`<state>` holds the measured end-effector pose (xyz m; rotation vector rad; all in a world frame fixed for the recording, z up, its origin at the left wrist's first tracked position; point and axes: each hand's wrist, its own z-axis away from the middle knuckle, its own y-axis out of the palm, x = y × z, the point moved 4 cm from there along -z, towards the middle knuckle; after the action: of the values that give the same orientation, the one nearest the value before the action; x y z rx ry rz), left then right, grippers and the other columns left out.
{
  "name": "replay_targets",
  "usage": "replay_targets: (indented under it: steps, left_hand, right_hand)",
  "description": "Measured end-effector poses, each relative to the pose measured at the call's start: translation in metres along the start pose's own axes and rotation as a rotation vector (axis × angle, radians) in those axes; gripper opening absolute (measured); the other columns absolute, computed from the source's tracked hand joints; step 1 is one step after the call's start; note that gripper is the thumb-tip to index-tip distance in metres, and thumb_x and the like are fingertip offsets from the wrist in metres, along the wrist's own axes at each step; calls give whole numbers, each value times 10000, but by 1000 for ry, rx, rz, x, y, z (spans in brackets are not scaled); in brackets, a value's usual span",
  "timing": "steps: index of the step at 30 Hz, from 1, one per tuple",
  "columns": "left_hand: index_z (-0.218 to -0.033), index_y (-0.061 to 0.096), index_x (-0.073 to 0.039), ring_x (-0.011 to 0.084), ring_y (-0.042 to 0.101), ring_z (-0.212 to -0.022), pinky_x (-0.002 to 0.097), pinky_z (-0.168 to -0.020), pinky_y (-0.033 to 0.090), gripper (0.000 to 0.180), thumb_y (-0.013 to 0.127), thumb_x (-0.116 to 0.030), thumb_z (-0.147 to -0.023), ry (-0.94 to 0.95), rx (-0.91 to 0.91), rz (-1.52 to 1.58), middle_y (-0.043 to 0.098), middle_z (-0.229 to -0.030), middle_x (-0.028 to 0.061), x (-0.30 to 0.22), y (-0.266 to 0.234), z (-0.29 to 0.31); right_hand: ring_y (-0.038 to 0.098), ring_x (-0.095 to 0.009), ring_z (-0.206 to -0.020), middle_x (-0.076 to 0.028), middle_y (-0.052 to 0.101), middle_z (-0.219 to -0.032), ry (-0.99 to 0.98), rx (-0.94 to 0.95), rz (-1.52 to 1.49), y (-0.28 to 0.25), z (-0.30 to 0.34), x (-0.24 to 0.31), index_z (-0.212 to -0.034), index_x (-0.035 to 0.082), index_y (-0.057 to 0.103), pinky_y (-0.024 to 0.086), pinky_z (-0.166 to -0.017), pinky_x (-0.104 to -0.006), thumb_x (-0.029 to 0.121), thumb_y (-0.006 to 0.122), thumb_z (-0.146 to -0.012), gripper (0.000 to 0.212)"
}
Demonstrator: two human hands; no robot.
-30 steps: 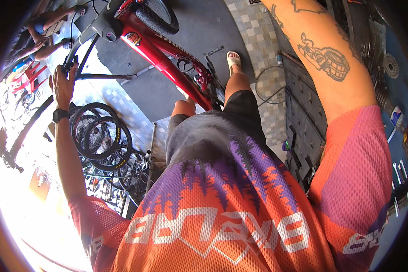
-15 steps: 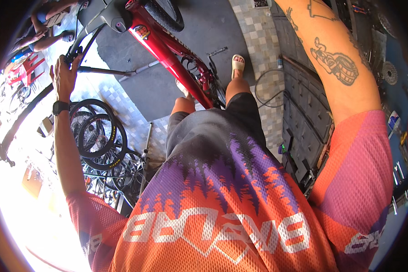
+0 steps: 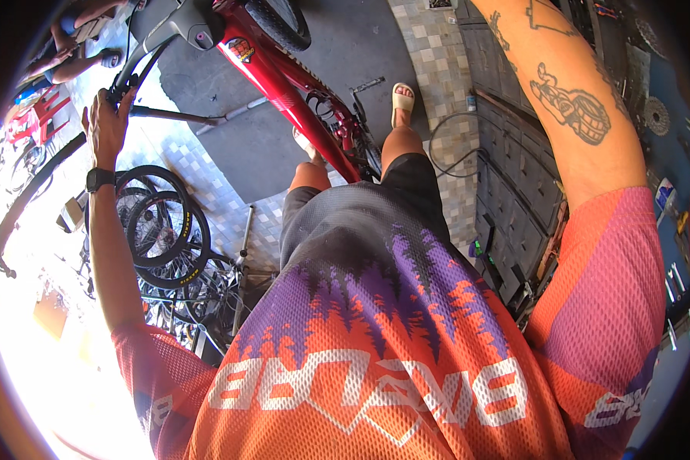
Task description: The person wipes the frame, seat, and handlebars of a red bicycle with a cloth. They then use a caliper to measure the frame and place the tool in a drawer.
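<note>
Fingers of the left hand [image 3: 106, 138] are at the left end of the handlebar [image 3: 144, 47], some of them a little apart. Their tips are partly hidden and the light is strong there, so I cannot tell whether they close around the bar or only rest against it. As for the right hand, it is out of view; only the right arm [image 3: 567, 103] is seen, reaching toward the far side, and I cannot tell how its fingers stand.

The red bicycle [image 3: 276, 77] lies across the far left and middle of the scene, its near part between the person's legs, above a dark mat [image 3: 345, 46]. As a whole it should be rather heavy, and its frame stiff. The shiny red paint may be slippery under a damp palm, and it can be scratched. The bar probably turns easily, so one hand at its end would steer the front but hardly carry the weight. For lifting, I would judge the thick red tube a better place, keeping away from the crank [image 3: 368, 84]. On the left, a group of loose wheels [image 3: 191, 276] is near enough to be knocked.
</note>
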<state>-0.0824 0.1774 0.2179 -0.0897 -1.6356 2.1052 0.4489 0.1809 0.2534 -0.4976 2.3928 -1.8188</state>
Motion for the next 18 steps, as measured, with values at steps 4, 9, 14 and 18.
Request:
replay_targets:
  steps: [4, 9, 14, 18]
  left_hand:
    - [-1178, 589, 13, 354, 648, -1073, 567, -1163, 295, 712, 525, -669, -985, -5, 44, -10, 681, -1005, 161, 2, 3, 1]
    - [-1185, 585, 17, 339, 645, -1092, 570, -1180, 268, 704, 538, -657, -986, 46, -47, -11, 674, -1028, 143, 2, 2, 1]
    - [-1213, 571, 6, 333, 658, -1067, 586, -1183, 256, 678, 562, -632, -984, 113, -69, 2, 674, -1020, 132, 11, 7, -2]
    - [-1266, 557, 30, 354, 664, -1087, 572, -1191, 252, 686, 581, -597, -987, 147, -34, -19, 703, -1078, 167, 27, 12, -5]
  right_hand:
    - [723, -376, -758, -203, 723, -734, -27, -17, -7, -1, -2, 3, -724, 42, 753, 558, -837, -476, 664, 551, -889, 674]
    - [723, -371, -774, -198, 735, -785, 36, 15, 22, 1, 5, 10, -771, 43, 761, 556, -824, -475, 668, 557, -882, 667]
    - [713, -371, -785, -190, 730, -807, 117, -8, 17, 6, 20, 32, -792, 51, 752, 546, -812, -478, 670, 590, -866, 644]
    - [693, -371, -762, -183, 708, -778, 123, -115, 21, 4, 29, 58, -738, 62, 706, 529, -798, -476, 638, 666, -836, 586]
